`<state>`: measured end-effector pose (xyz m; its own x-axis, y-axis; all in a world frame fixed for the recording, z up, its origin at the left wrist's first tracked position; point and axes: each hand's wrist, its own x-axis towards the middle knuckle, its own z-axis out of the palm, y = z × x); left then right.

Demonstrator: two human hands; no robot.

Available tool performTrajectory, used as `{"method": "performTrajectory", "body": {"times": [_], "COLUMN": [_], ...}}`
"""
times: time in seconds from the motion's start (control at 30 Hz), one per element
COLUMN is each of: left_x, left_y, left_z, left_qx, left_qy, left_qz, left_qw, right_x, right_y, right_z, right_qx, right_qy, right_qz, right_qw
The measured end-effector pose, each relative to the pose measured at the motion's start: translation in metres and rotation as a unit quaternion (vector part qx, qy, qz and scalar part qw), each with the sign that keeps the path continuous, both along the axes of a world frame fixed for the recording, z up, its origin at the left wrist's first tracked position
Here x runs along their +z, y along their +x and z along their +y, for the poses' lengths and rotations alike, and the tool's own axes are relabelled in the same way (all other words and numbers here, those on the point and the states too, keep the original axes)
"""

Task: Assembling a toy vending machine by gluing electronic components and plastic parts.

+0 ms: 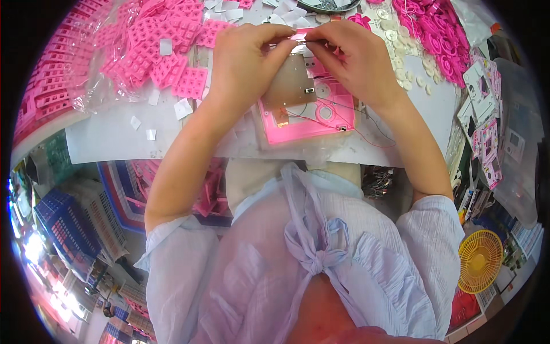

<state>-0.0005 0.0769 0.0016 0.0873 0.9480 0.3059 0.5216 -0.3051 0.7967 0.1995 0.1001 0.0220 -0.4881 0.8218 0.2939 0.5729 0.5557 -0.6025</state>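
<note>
My left hand (246, 60) and my right hand (358, 60) meet at the far end of a pink plastic casing (298, 135) on the table. The fingertips of both are pinched together around a small, thin, shiny piece, too hidden to name. Below them a grey-brown circuit board (292, 83) lies tilted over the left part of the casing. A thin red wire and a dark wire trail from it to the right. A round speaker-like ring (325, 112) shows inside the casing.
Pink keypad pieces (175, 69) are heaped at the left, partly under clear plastic. White round discs (401, 51) and magenta parts (429, 34) lie at the right. Small white paper squares (183, 109) are scattered about. A yellow basket (480, 261) stands low at right.
</note>
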Motion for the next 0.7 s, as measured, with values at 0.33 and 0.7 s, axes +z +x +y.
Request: {"method": "performTrajectory", "body": {"times": [0.33, 0.7], "left_x": [-0.01, 0.008], "left_y": [-0.006, 0.0], "left_z": [-0.006, 0.006], "left_qx": [0.001, -0.094], "left_qy": [0.121, 0.146], "left_qz": [0.133, 0.251], "left_qw": [0.984, 0.952], "right_x": [-0.01, 0.001], "right_y": [0.0, 0.012], "right_z": [0.004, -0.037], "right_qx": [0.053, 0.09], "right_qy": [0.186, 0.119], "right_qz": [-0.156, -0.123], "right_qw": [0.969, 0.981]}}
